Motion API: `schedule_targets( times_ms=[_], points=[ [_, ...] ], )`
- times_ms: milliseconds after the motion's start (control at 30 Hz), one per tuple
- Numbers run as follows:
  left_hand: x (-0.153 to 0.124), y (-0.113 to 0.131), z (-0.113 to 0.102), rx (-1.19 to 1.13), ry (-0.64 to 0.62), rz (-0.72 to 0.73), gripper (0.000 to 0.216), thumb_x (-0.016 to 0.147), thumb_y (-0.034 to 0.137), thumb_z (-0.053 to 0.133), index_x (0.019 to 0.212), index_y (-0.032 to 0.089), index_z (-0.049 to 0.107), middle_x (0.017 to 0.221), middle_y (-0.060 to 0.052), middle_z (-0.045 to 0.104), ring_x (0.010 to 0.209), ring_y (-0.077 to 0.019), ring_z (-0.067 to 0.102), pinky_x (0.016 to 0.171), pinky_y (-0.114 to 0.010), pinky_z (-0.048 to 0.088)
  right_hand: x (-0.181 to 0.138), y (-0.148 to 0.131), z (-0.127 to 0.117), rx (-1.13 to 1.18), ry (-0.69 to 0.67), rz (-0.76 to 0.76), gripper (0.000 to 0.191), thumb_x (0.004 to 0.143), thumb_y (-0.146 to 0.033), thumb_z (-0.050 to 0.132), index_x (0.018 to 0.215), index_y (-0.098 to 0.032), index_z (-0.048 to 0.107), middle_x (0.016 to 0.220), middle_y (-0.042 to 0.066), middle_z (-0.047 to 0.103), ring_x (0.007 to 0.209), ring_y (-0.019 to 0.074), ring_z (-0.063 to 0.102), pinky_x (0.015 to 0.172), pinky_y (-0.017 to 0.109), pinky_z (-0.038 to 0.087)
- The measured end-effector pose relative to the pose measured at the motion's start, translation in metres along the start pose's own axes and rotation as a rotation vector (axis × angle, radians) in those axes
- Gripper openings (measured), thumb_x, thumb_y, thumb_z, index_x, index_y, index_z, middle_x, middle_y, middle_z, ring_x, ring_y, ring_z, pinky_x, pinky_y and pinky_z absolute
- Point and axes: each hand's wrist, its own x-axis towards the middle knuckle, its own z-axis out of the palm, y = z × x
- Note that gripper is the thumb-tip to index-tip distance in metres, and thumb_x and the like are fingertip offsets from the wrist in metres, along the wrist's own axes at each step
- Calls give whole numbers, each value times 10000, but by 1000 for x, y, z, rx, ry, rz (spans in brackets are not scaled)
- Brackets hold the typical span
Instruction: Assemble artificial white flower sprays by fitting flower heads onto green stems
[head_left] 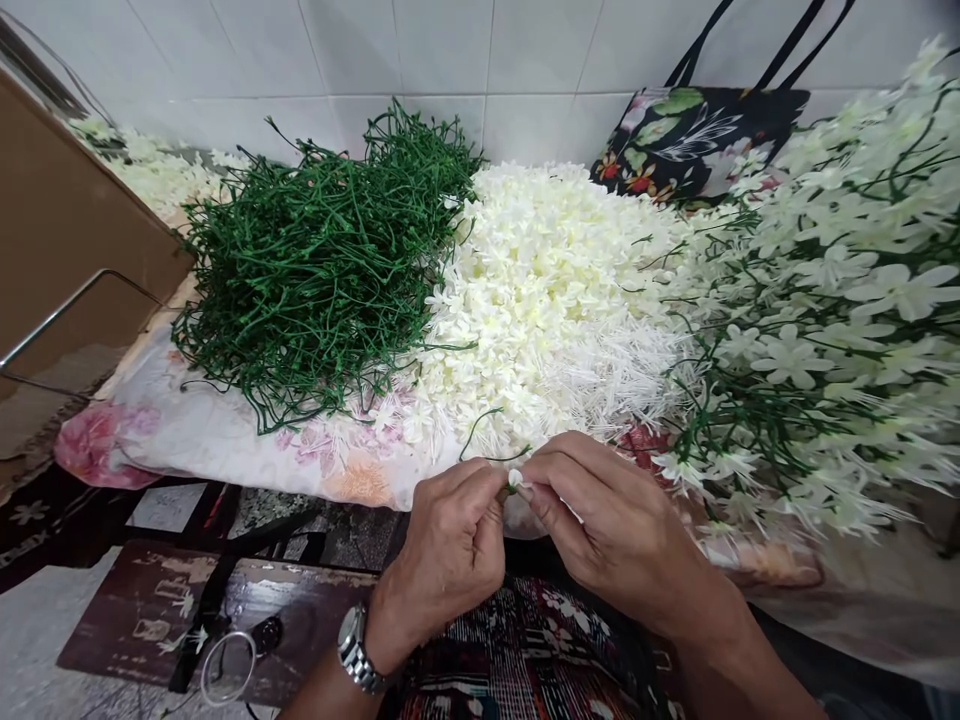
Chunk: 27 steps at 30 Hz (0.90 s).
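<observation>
My left hand [457, 525], with a watch on its wrist, is closed in a pinch on a green plastic flower stem [491, 457]. Thin branches of the stem stick out beyond the fingertips. Opposite it, my right hand [611, 525] pinches a small white artificial flower [515, 479] at the stem's tip. Both sets of fingertips nearly meet, and they hide part of the join. Just beyond my hands lies a heap of loose white flower heads [532, 280], with thin white pieces [615, 370] at its near right. A tangled pile of green stems [315, 260] lies to the left.
Assembled white flower sprays [795, 350] crowd the right side. A floral bag [697, 140] leans against the tiled wall [450, 60]. At far left stands a cardboard box [75, 200]. A flowered cloth [225, 410] covers the work surface; a worn wooden bench [300, 620] is below.
</observation>
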Motion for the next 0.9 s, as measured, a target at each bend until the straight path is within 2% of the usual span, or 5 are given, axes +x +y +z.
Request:
schedule_targets(
  times_ms=[100,300,567,900],
  points=[
    [0,-4,5,10,10,-7,269,742,-3,354,610,223,289,540,41,351,487,-114,348,469,-245,258,-1,3,5,7,9,4,213,887,-60,397,769,-148,552,691,43,521,662,148,483,595,280,435],
    [-1,-6,10,21,-17,-52,221,730,23,363,618,214,359,538,25,419,495,-121,393,481,-241,295,-4,8,15,36,27,30,185,888,-69,409,766,-155,518,669,30,496,642,140,462,580,270,405],
    [-1,-5,13,131,8,-73,215,637,26,356,589,226,292,507,27,395,457,-119,377,458,-247,268,-3,8,19,-9,55,18,209,878,-57,399,725,-161,494,652,20,463,603,126,435,547,253,383],
    [1,-3,15,151,48,-94,224,661,49,347,591,230,234,498,33,370,448,-117,341,452,-257,228,-3,10,23,-8,83,26,214,877,-73,412,707,-159,510,651,29,496,610,139,496,554,263,422]
  ],
)
